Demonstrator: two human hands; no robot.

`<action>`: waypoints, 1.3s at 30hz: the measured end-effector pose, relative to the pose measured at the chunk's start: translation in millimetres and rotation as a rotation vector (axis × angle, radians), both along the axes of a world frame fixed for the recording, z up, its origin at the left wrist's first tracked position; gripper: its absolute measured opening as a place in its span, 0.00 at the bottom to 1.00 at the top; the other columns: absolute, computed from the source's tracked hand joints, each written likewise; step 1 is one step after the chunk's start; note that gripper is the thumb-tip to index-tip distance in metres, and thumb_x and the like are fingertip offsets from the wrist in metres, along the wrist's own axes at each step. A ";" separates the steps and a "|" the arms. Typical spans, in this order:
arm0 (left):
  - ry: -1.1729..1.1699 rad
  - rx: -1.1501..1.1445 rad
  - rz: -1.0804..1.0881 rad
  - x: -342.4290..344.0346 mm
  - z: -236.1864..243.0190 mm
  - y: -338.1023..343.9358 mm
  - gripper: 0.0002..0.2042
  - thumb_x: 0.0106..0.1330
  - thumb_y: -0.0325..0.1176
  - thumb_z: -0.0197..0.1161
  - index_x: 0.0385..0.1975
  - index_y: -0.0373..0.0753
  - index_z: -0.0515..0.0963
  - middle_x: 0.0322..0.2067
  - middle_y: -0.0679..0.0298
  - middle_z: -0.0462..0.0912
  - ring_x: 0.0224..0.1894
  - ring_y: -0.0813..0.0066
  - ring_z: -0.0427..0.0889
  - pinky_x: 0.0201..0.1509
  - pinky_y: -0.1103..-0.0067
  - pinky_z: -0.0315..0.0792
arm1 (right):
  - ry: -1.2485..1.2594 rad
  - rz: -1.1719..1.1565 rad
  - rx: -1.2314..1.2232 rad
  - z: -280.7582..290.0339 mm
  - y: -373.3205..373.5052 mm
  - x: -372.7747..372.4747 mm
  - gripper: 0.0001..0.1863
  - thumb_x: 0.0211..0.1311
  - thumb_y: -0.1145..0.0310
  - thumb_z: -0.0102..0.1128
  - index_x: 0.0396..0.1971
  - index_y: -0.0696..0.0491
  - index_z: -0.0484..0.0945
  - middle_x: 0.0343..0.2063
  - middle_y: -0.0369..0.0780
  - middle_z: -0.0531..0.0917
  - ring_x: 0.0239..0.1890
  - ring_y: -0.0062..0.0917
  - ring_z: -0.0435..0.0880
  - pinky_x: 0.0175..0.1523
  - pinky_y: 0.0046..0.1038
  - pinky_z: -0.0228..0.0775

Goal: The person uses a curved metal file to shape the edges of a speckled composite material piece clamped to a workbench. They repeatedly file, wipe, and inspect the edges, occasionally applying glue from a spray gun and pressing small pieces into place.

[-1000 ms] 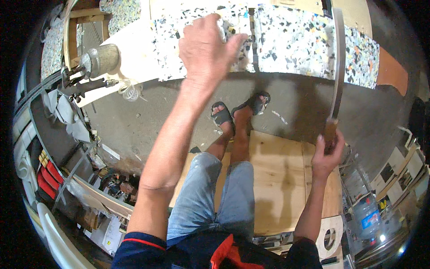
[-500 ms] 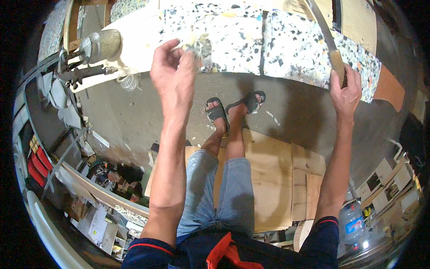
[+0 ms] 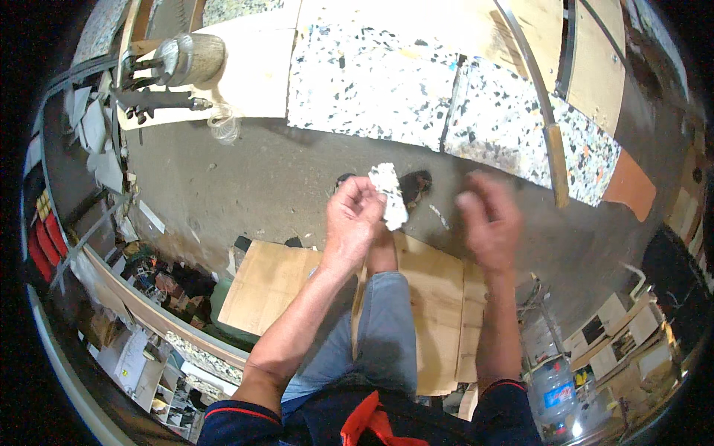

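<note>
My left hand (image 3: 351,223) pinches a small torn piece of white speckled foam (image 3: 387,195) over my legs and feet. Motion smears my right hand (image 3: 491,223), so its fingers cannot be made out; it is raised to the right of the piece and apart from it. A long curved knife (image 3: 552,130) with a wooden handle lies across the right part of the foam sheet, its handle end reaching past the near edge. The speckled foam sheet (image 3: 372,89) is on the table in front of me, with a dark gap dividing it.
At the table's left are a spray gun (image 3: 152,104), its cup (image 3: 192,59) and a coil of clear tubing (image 3: 223,125). A brown flap (image 3: 631,186) sticks out at the right. Wooden boards (image 3: 428,327) are under my legs. A plastic bottle (image 3: 556,394) stands lower right.
My right hand has let go of the knife, now lying on the foam, and moved left. My left hand has come back from the sheet toward me, to the right, holding the foam piece.
</note>
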State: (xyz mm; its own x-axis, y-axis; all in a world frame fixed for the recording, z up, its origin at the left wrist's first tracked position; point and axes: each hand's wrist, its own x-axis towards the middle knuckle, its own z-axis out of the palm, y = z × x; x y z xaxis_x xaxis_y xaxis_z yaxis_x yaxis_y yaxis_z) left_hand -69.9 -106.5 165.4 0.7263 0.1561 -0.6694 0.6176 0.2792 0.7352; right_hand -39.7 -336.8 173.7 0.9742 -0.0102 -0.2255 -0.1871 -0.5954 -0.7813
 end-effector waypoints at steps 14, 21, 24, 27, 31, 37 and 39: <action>0.148 -0.135 -0.111 -31.8 1.9 7.2 0.04 0.71 0.28 0.67 0.40 0.37 0.80 0.34 0.71 0.83 0.37 0.86 0.78 0.42 0.83 0.74 | 0.447 -0.052 0.462 -6.9 56.0 -54.9 0.06 0.65 0.76 0.64 0.40 0.59 0.84 0.29 0.36 0.85 0.30 0.14 0.80 0.34 0.21 0.72; 0.051 0.066 -0.211 -7.2 -5.7 5.9 0.06 0.69 0.30 0.69 0.39 0.35 0.83 0.32 0.71 0.84 0.33 0.87 0.77 0.38 0.83 0.72 | 0.390 -0.154 0.404 -4.5 69.8 -41.5 0.04 0.65 0.75 0.65 0.37 0.58 0.83 0.26 0.36 0.84 0.29 0.16 0.81 0.34 0.23 0.72; 0.028 0.186 -0.241 27.3 -1.4 2.0 0.08 0.69 0.30 0.68 0.40 0.33 0.84 0.30 0.71 0.83 0.34 0.87 0.77 0.36 0.83 0.72 | 0.321 -0.266 0.402 -17.2 78.0 -29.0 0.04 0.66 0.74 0.65 0.36 0.59 0.83 0.25 0.35 0.83 0.28 0.14 0.78 0.34 0.23 0.71; -0.058 0.261 -0.244 57.9 -7.6 8.1 0.09 0.67 0.30 0.68 0.43 0.32 0.85 0.30 0.67 0.85 0.35 0.83 0.80 0.39 0.81 0.75 | 0.318 -0.394 0.438 -25.6 94.8 -13.6 0.05 0.66 0.73 0.65 0.36 0.59 0.83 0.24 0.33 0.82 0.27 0.13 0.76 0.33 0.22 0.70; -0.075 0.232 -0.238 65.2 -15.6 20.0 0.08 0.68 0.30 0.68 0.42 0.34 0.85 0.31 0.67 0.85 0.35 0.83 0.79 0.40 0.80 0.75 | 0.370 -0.493 0.501 -41.3 105.4 -14.4 0.05 0.68 0.74 0.63 0.39 0.58 0.83 0.28 0.33 0.84 0.28 0.12 0.78 0.32 0.20 0.71; 0.023 0.101 -0.283 21.5 -37.8 27.0 0.09 0.70 0.33 0.68 0.40 0.33 0.83 0.32 0.69 0.85 0.34 0.84 0.79 0.38 0.82 0.74 | 0.288 -0.463 0.538 -38.6 82.6 -23.0 0.08 0.71 0.75 0.58 0.45 0.57 0.82 0.31 0.34 0.85 0.28 0.13 0.80 0.30 0.19 0.74; 0.078 0.025 -0.227 24.8 -29.9 10.4 0.10 0.71 0.34 0.68 0.42 0.33 0.83 0.34 0.68 0.85 0.34 0.84 0.80 0.38 0.82 0.75 | 0.332 -0.459 0.510 -32.1 67.9 -14.3 0.08 0.68 0.76 0.57 0.43 0.58 0.82 0.28 0.35 0.84 0.26 0.14 0.80 0.31 0.20 0.73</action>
